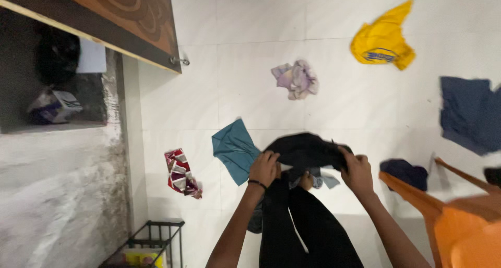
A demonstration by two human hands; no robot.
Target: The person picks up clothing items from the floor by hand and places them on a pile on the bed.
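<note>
Seven garments lie scattered on the white floor (250, 80): an orange cloth (464, 226) and a navy one (469, 114) cut off at the right edge, then yellow, teal, dark blue, red-patterned and lilac pieces. An eighth, black garment (305, 150) hangs before the person's legs, blurred. Both arms reach forward; left hand (264, 169) and right hand (357, 173) clench its top edge.

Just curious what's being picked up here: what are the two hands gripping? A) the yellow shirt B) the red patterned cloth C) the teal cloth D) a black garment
D: both the left hand and the right hand clutch the black garment, while the others lie on the floor.
</note>
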